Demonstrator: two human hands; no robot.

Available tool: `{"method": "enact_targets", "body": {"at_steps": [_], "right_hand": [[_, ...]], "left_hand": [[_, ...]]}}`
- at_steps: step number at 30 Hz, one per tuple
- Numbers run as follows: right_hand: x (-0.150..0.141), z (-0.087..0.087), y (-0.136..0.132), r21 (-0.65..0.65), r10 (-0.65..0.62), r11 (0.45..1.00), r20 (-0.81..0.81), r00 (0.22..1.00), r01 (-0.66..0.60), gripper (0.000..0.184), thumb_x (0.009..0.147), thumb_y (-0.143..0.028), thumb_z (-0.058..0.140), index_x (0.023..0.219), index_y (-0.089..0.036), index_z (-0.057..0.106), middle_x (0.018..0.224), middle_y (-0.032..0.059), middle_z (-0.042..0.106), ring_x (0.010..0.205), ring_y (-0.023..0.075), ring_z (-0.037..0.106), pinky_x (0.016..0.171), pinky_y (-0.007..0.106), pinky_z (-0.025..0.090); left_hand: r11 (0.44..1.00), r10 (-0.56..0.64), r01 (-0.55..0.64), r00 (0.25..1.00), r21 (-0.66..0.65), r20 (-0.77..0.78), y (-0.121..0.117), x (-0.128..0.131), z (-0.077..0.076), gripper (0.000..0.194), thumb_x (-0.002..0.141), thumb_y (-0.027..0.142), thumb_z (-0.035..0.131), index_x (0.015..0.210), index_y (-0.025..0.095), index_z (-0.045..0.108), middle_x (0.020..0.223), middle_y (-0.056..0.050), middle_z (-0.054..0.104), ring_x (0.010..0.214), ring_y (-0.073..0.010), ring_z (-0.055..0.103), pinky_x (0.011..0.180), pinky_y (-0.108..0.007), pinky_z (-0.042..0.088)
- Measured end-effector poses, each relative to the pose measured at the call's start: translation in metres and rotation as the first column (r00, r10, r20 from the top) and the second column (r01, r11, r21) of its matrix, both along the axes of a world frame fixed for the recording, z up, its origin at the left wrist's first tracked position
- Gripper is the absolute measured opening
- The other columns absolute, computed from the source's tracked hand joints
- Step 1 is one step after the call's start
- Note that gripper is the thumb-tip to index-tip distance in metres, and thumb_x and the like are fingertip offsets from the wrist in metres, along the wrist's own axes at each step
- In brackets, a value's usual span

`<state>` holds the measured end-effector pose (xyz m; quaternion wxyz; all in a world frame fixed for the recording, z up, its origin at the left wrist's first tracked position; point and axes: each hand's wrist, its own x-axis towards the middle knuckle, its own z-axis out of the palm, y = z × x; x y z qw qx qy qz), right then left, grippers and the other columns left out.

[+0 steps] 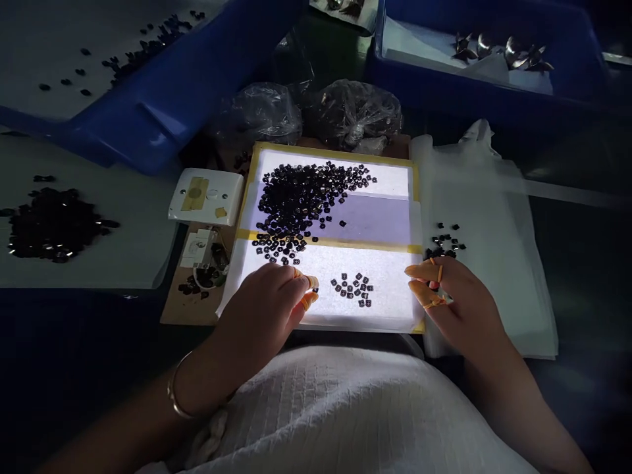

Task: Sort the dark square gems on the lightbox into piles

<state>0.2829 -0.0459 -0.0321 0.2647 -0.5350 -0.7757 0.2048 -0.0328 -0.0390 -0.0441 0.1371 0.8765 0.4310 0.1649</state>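
Observation:
A lit white panel (380,260) with yellow tape along its edges lies in front of me. Small black square parts (296,197) are heaped on its upper left, and a loose group of the same parts (350,289) is spread near its front. My left hand (269,303), with yellow finger covers, pinches over the panel; one small black part (316,289) shows between its fingertips. At the panel's right edge is my right hand (459,296), also with yellow covers. Its thumb and forefinger stretch leftward slightly apart, with nothing visible between them.
More black parts (447,240) lie on white sheets (503,276) at right. Another dark pile (54,224) sits on paper at left. A white switch plate (206,196) adjoins the panel. Behind are clear plastic bags (358,112), a blue bin (557,99) with shiny metal pieces and another blue bin (162,125).

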Motion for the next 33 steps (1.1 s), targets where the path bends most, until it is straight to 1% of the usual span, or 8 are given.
{"method": "enact_targets", "body": {"at_steps": [2,5,8,13,15,21,28,33], "right_hand": [[-0.003,0.0,0.001,0.0,0.013,1.0,0.005,1.0,-0.013,0.018,0.097,-0.019,0.057,0.11,-0.026,0.067,0.091,0.0038,0.067,0.082,0.0212,0.065,0.066,0.035,0.054],[-0.005,0.0,0.002,-0.003,0.023,1.0,0.005,1.0,-0.023,0.018,0.098,-0.02,0.058,0.112,-0.029,0.065,0.095,0.005,0.068,0.087,0.0231,0.067,0.067,0.037,0.054],[-0.004,0.0,0.001,-0.01,0.031,0.999,0.0,1.0,-0.031,0.021,0.098,-0.017,0.057,0.114,-0.03,0.064,0.095,0.0046,0.068,0.086,0.0231,0.066,0.068,0.038,0.054],[-0.002,-0.002,0.001,-0.018,0.025,1.0,-0.003,1.0,-0.025,0.022,0.097,-0.017,0.057,0.114,-0.03,0.064,0.093,0.0037,0.067,0.085,0.0228,0.066,0.071,0.039,0.055],[-0.002,-0.002,0.001,-0.026,0.013,1.0,0.001,1.0,-0.013,0.022,0.097,-0.017,0.058,0.113,-0.03,0.064,0.095,0.004,0.068,0.086,0.0227,0.066,0.071,0.038,0.055],[-0.002,-0.002,0.002,-0.008,0.019,1.0,0.005,1.0,-0.019,0.02,0.096,-0.015,0.058,0.112,-0.027,0.066,0.093,0.0027,0.067,0.083,0.0197,0.065,0.066,0.033,0.054],[-0.004,-0.004,0.002,-0.017,0.051,0.999,-0.016,0.999,-0.051,0.016,0.1,-0.02,0.058,0.113,-0.025,0.065,0.094,0.0039,0.067,0.086,0.0207,0.066,0.067,0.035,0.055],[-0.007,-0.006,0.002,-0.03,0.112,0.993,-0.027,0.993,-0.113,0.017,0.101,-0.017,0.056,0.114,-0.025,0.064,0.095,0.0037,0.068,0.085,0.0195,0.066,0.07,0.036,0.056]], "left_hand": [[1.0,-0.005,0.005,1.0,-0.003,0.005,0.001,0.004,-0.001,0.013,0.101,0.015,0.054,0.096,0.015,0.066,0.085,-0.006,0.066,0.078,-0.0234,0.06,0.071,-0.04,0.052],[0.998,-0.019,0.021,0.999,-0.052,0.037,0.004,0.009,-0.001,0.016,0.101,0.015,0.054,0.089,0.017,0.065,0.083,-0.005,0.066,0.077,-0.0221,0.06,0.071,-0.039,0.051],[0.997,-0.02,0.023,0.999,-0.072,0.051,0.007,0.013,-0.001,0.016,0.102,0.018,0.054,0.09,0.017,0.066,0.082,-0.005,0.066,0.078,-0.0218,0.061,0.071,-0.038,0.052],[0.999,-0.014,0.012,0.999,0.034,0.041,0.01,0.014,0.0,0.021,0.104,0.019,0.049,0.102,0.014,0.069,0.085,-0.008,0.069,0.078,-0.0227,0.064,0.071,-0.038,0.055],[0.999,-0.003,0.001,0.999,0.052,0.041,0.011,0.012,0.003,0.021,0.104,0.018,0.05,0.104,0.011,0.069,0.085,-0.008,0.069,0.078,-0.0225,0.064,0.07,-0.038,0.056],[0.999,0.042,-0.042,0.999,0.017,0.017,0.008,0.002,0.01,0.015,0.103,0.019,0.055,0.102,0.012,0.068,0.086,-0.007,0.067,0.08,-0.0231,0.065,0.069,-0.038,0.057],[1.0,-0.003,0.002,1.0,-0.03,-0.008,0.003,0.006,0.0,0.017,0.102,0.025,0.058,0.114,0.015,0.065,0.095,-0.009,0.069,0.089,-0.0264,0.066,0.075,-0.042,0.058],[1.0,0.003,-0.003,1.0,-0.002,-0.006,0.006,0.01,-0.004,0.011,0.101,0.024,0.058,0.108,0.018,0.065,0.093,-0.008,0.069,0.086,-0.0262,0.066,0.074,-0.041,0.057]]}}
